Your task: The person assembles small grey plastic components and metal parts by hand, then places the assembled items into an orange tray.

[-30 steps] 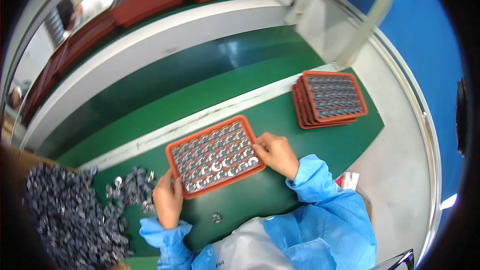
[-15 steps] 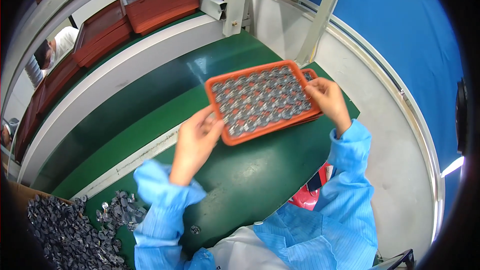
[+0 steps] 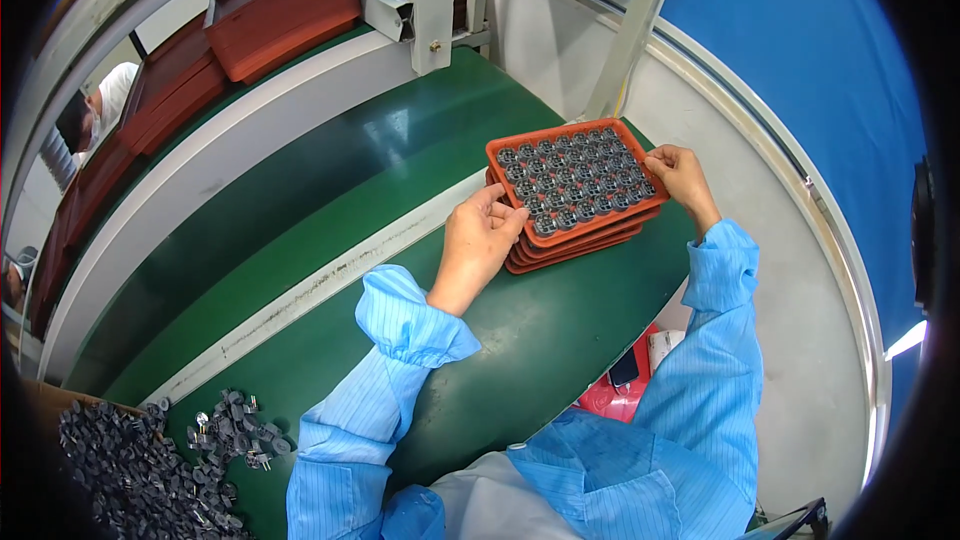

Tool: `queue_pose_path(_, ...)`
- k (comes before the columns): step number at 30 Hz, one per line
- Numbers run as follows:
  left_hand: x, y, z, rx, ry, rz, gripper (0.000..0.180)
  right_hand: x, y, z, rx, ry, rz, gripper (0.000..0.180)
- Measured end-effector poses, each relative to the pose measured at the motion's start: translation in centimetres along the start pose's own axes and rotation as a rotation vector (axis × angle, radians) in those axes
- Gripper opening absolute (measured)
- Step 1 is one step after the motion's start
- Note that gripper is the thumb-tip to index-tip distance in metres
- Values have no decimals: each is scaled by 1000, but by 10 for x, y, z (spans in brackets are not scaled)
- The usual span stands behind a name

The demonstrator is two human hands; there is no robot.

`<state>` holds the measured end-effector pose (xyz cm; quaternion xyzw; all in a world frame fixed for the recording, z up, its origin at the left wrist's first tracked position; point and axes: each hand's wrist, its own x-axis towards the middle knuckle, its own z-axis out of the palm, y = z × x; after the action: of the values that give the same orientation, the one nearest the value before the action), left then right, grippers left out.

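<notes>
An orange-red plastic tray (image 3: pixel 568 236) filled with rows of small round dark parts (image 3: pixel 575 178) rests on top of a stack of similar trays (image 3: pixel 590 256) at the far right of the green table. My left hand (image 3: pixel 480 240) grips its left rim, thumb over the edge near the front corner. At the opposite end, my right hand (image 3: pixel 680 178) pinches the right rim between thumb and fingers. The tray lies nearly level with those beneath it. Fingertips under both rims are partly hidden.
Many loose dark round parts (image 3: pixel 150 470) fill a cardboard box at the lower left, with some spilled beside it (image 3: pixel 235 430). Stacked red-brown trays (image 3: pixel 285 15) line a raised shelf at the left. A metal post (image 3: pixel 432 10) stands beyond the table. A person (image 3: pixel 105 110) is behind the shelf.
Both hands have carried the filled tray to the right and set it onto the stack. Its tilt and blur are gone, and the stack below now shows more.
</notes>
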<state>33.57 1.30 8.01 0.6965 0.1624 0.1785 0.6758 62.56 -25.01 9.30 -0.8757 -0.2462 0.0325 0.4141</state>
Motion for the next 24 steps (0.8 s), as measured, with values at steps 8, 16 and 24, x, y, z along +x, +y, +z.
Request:
queue_pose_path(8, -4, -19, 5, 193, 223, -89, 96, 1, 12, 3, 466, -16, 171, 79)
queue_pose_path(16, 24, -59, 29, -705, -156, -162, 118, -8, 23, 27, 1079, -328, 402, 86)
queue_pose_path(24, 45, -73, 45, -440, 20, -355, 114, -16, 29, 43, 1188, -252, 206, 49)
